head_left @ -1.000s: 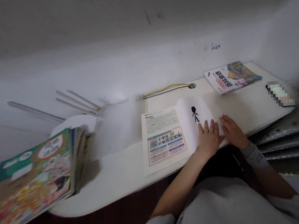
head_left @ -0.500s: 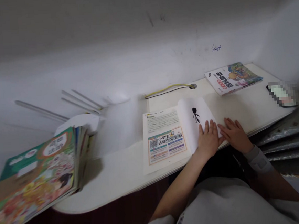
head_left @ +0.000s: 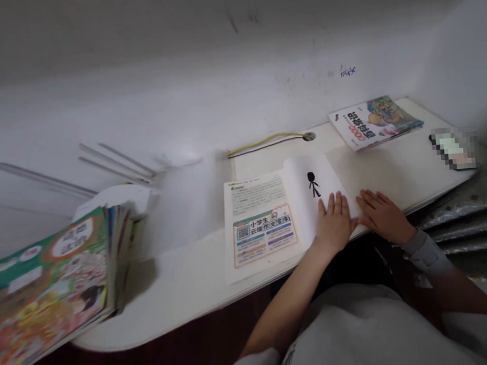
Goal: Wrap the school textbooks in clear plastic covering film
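An open book lies on the white desk, its left page printed with text and a framed panel with a square code. Its right page is white and bears a black stick figure. My left hand rests flat on the lower right part of that page, fingers stretched out and open. Just right of the book, my right hand lies open on the desk, fingers spread, its thumb close to the left hand. Neither hand grips anything. The lower right corner of the page is hidden under my left hand.
A stack of books with a colourful cover stands at the left. At the back right lie further books, with a phone, partly pixelated, near the right end. A yellow cable runs into a round desk hole.
My right hand has shifted slightly right, away from the page edge. My left hand stays flat on the page. The whole view has moved a little.
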{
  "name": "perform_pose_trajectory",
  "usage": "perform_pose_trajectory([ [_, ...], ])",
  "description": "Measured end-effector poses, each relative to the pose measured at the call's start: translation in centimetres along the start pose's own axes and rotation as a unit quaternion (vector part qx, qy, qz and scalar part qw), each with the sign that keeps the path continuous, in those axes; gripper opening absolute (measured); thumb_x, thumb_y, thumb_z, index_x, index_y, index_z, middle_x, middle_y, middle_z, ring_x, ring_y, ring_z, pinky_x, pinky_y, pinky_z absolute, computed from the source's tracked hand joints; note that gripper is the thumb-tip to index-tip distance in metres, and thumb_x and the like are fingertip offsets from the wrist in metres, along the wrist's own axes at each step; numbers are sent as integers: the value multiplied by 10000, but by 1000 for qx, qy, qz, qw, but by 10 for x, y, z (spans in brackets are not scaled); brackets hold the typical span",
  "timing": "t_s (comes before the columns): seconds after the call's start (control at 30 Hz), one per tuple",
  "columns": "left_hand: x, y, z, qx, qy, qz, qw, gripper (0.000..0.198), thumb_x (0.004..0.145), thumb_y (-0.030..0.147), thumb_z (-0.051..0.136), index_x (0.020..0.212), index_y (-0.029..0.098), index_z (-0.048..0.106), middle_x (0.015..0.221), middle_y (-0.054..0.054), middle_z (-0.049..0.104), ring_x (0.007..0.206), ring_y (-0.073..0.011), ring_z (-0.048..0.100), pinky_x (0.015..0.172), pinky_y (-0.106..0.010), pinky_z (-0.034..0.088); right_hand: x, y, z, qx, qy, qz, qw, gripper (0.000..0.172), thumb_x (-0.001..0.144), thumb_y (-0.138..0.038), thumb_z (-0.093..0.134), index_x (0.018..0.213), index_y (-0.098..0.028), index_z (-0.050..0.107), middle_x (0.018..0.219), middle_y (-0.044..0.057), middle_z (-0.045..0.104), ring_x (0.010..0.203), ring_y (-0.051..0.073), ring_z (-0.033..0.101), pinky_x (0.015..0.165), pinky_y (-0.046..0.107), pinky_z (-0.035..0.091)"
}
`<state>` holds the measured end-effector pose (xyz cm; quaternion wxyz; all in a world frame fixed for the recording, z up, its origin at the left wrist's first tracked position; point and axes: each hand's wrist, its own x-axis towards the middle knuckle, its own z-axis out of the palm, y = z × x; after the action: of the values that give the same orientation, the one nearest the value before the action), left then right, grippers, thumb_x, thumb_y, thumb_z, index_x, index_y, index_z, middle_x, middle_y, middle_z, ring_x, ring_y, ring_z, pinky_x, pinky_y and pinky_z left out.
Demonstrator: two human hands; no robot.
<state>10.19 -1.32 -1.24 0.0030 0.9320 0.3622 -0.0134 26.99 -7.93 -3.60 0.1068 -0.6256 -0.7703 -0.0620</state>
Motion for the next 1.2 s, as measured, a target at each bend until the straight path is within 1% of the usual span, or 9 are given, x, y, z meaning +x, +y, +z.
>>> perform_pose_trajectory([
  [0.17, 9, 5, 1, -10, 4, -22, 1000, 651, 938, 494, 262, 1422, 61, 296, 1488, -176, 267, 1386, -308, 207, 1093, -545, 192, -3, 6, 5, 39, 4, 3, 999, 582, 937, -456, 318, 1384, -88, 371, 1412, 187, 415, 1335, 242, 338, 1058, 449, 314],
  [0.3, 13, 6, 1, -15, 3, -19, 1000, 660, 939, 498, 247, 1421, 49, 293, 1485, -182, 270, 1383, -310, 213, 1093, -543, 191, -4, 8, 5, 52, 4, 3, 999, 609, 946, -459, 270, 1397, -53, 328, 1431, 198, 381, 1343, 233, 323, 1069, 435, 302],
  [0.47, 12, 4, 4, -11, 16, -9, 1000, 665, 932, 515, 250, 1425, 71, 293, 1488, -172, 272, 1385, -303, 214, 1099, -540, 178, -3, 8, 5, 36, 3, 2, 999, 677, 927, -503, 295, 1424, -45, 267, 1436, 206, 368, 1350, 255, 305, 1073, 445, 287],
  [0.67, 7, 5, 2, -7, 9, 9, 1000, 676, 932, 522, 224, 1417, 60, 311, 1488, -172, 273, 1376, -314, 236, 1096, -522, 202, -2, 5, 7, 14, 3, -3, 1000, 726, 899, -554, 335, 1423, -55, 275, 1438, 214, 360, 1360, 269, 280, 1069, 464, 284],
  [0.83, 1, 8, -1, 3, -2, 36, 999, 658, 922, 475, 326, 1418, 43, 301, 1485, -184, 274, 1381, -304, 225, 1105, -471, 216, -3, 6, 7, 3, -2, -3, 1000, 733, 891, -556, 357, 1406, -36, 304, 1444, 222, 346, 1355, 279, 287, 1072, 461, 279],
  [0.9, -1, 9, -1, 4, -3, 38, 999, 662, 918, 470, 338, 1416, 35, 301, 1485, -189, 272, 1381, -302, 224, 1107, -463, 215, -3, 6, 8, 2, -2, -4, 1000, 723, 891, -544, 365, 1407, -41, 305, 1447, 220, 341, 1356, 278, 286, 1071, 462, 280],
  [1.07, 4, 9, 0, 1, -13, 45, 999, 658, 912, 445, 368, 1418, 32, 290, 1495, -186, 248, 1384, -304, 211, 1112, -446, 211, -4, 8, 11, 5, 2, -6, 1000, 711, 889, -544, 373, 1407, -60, 317, 1448, 212, 343, 1359, 278, 280, 1072, 467, 277],
  [1.2, 9, 9, 2, 2, -8, 56, 998, 656, 911, 426, 382, 1423, 30, 274, 1499, -190, 232, 1391, -301, 187, 1120, -441, 191, -4, 8, 10, 14, 3, -5, 1000, 706, 891, -547, 367, 1415, -78, 309, 1451, 206, 342, 1366, 271, 266, 1073, 469, 275],
])
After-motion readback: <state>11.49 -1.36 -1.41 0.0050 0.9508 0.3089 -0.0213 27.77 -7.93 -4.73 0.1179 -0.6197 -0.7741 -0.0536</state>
